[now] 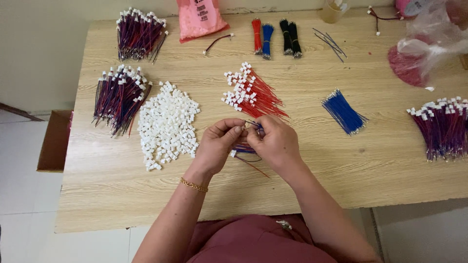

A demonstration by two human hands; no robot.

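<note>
Both hands meet over the middle of the wooden table (312, 170). My left hand (218, 146) pinches a small white connector with red and blue wires, and my right hand (275, 143) pinches a blue wire at the same spot. A few finished red-and-blue wire pieces (243, 150) lie under my hands. Just beyond them lies a fan of red wires with white connectors (251, 92). A heap of loose white connectors (167, 124) sits to the left, and a bundle of loose blue wires (342, 111) to the right.
Piles of red-and-blue wired connectors lie at the left (118, 97), back left (139, 33) and right edge (441, 125). Tied red, blue and black wire bundles (275, 36), a pink bag (199, 18) and plastic bags (429, 39) line the back. A cardboard box (53, 141) stands on the floor left.
</note>
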